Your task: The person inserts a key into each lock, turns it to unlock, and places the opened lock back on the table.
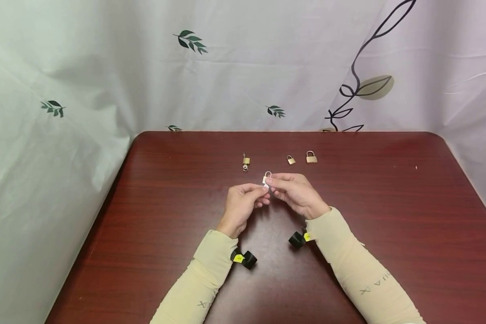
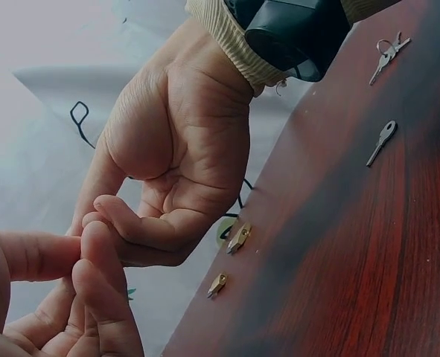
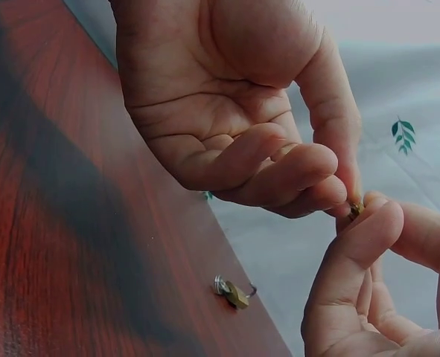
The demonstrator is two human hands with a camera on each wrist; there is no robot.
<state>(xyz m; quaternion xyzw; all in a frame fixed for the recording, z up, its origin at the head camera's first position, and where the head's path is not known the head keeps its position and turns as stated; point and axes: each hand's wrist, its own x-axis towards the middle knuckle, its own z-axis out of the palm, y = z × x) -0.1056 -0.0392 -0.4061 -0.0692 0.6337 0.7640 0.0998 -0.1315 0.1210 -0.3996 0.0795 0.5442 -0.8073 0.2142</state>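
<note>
Sleeves (image 1: pixel 198 279) nearest camera. Right grip (image 1: pixel 297 193) clamped on padlock (image 1: pixel 265 180) over counter (image 1: pixel 146 202); long axis near-far, shackle (image 1: pixel 268 172) pointing away, leaning right. Left grip (image 1: pixel 242 202) pinches small bright piece (image 1: pixel 266 185) at its base.

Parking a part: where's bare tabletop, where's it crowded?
Bare: between the left sleeve and the table's left edge; between the right sleeve and the right edge, bar a speck. Crowded: far middle, three padlocks beyond the left hand and right hand. Left wrist view shows a loose key and ringed keys, hidden in the head view, probably by the right sleeve.
</note>
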